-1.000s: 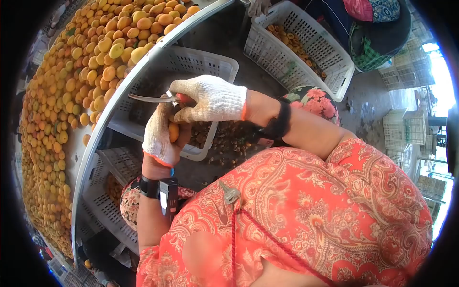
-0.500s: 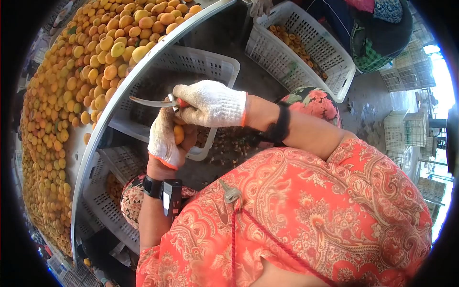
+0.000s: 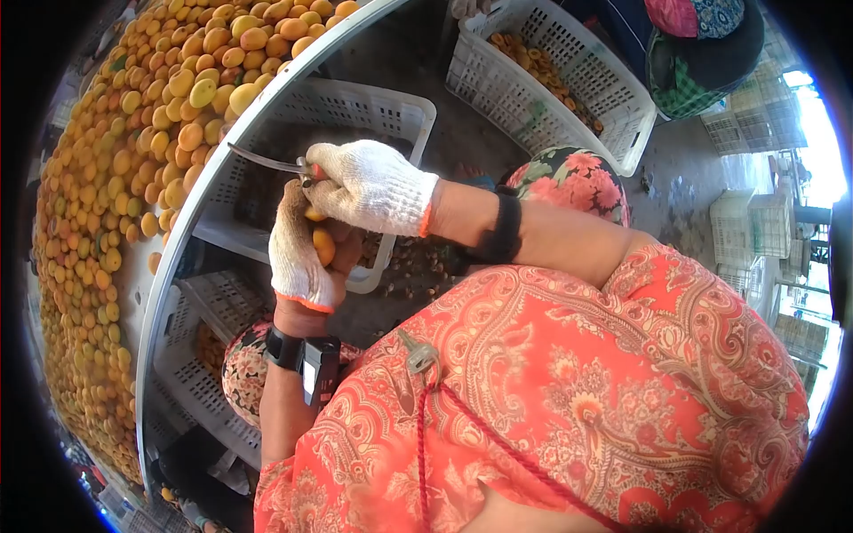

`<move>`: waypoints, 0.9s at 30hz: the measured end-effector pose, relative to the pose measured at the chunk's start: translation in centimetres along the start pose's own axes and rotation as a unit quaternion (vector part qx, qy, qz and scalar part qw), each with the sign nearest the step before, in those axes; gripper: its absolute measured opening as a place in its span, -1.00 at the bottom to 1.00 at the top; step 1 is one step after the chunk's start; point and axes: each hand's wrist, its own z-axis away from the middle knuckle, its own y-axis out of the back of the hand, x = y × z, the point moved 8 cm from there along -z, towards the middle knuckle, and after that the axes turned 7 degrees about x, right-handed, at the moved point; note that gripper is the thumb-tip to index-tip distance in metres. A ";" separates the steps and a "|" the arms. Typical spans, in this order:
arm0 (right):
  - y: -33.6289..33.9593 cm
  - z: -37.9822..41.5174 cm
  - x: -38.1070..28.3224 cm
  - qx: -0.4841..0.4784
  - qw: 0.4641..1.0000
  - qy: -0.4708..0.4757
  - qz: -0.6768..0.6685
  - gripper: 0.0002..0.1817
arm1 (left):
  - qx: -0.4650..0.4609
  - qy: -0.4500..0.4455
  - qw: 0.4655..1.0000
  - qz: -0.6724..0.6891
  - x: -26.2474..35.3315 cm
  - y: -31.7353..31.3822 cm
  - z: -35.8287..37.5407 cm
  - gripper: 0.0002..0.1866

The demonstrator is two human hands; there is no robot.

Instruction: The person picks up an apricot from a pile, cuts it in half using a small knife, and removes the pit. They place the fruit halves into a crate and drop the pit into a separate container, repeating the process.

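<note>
Both hands wear white knit gloves and meet over a crate. My left hand (image 3: pixel 300 253) is closed around an apricot (image 3: pixel 323 247), whose orange side shows between the glove and the bare fingers. A second bit of orange shows just above it, under the other hand. My right hand (image 3: pixel 373 188) grips a small knife with a red handle. Its thin curved blade (image 3: pixel 265 161) points left toward the table's metal rim (image 3: pixel 197 191). The fingers of the right hand press close against the left fingertips and partly hide the fruit.
Whole apricots (image 3: pixel 191 107) cover the table at left. Beneath my hands stands a white crate (image 3: pixel 425 115). Another crate (image 3: pixel 635 151) at upper right holds opened apricot pieces (image 3: pixel 542 67), near a seated person (image 3: pixel 702 71). A further crate (image 3: pixel 191 373) stands at lower left.
Both hands have shifted slightly left, and the blade now reaches the table rim in the view. A second bit of orange has come into sight between the hands.
</note>
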 end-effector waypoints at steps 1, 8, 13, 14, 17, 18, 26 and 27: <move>0.1 0.0 0.2 0.006 1.000 -0.009 -0.001 -0.76 | 0.000 0.002 1.000 -0.002 -0.1 -0.1 0.1 -0.59; 0.3 -0.4 1.2 0.011 0.996 -0.051 -0.067 -0.74 | -0.011 -0.039 0.999 -0.025 -0.3 -1.4 0.8 -0.63; 0.2 -0.2 1.7 -0.024 0.989 -0.107 -0.101 -0.74 | 0.044 -0.052 0.995 -0.076 1.1 -1.4 0.4 -0.70; 0.1 -0.5 1.8 -0.023 0.992 -0.088 -0.091 -0.75 | 0.031 -0.062 0.996 -0.053 1.3 -1.7 0.3 -0.72; 0.5 -0.8 0.5 -0.051 0.994 -0.024 -0.091 -0.77 | 0.009 -0.025 0.999 -0.021 2.1 -1.2 0.2 -0.74; 0.4 -0.8 0.5 -0.053 0.994 -0.023 -0.091 -0.77 | -0.002 -0.029 1.000 -0.010 2.2 -0.8 0.1 -0.75; -0.1 0.1 3.0 -0.015 0.876 -0.311 -0.368 -0.83 | -0.047 -0.212 0.959 -0.183 3.1 -1.3 0.3 -0.64; -0.1 0.1 3.2 -0.009 0.858 -0.317 -0.404 -0.83 | -0.069 -0.237 0.945 -0.213 3.5 -1.7 0.7 -0.65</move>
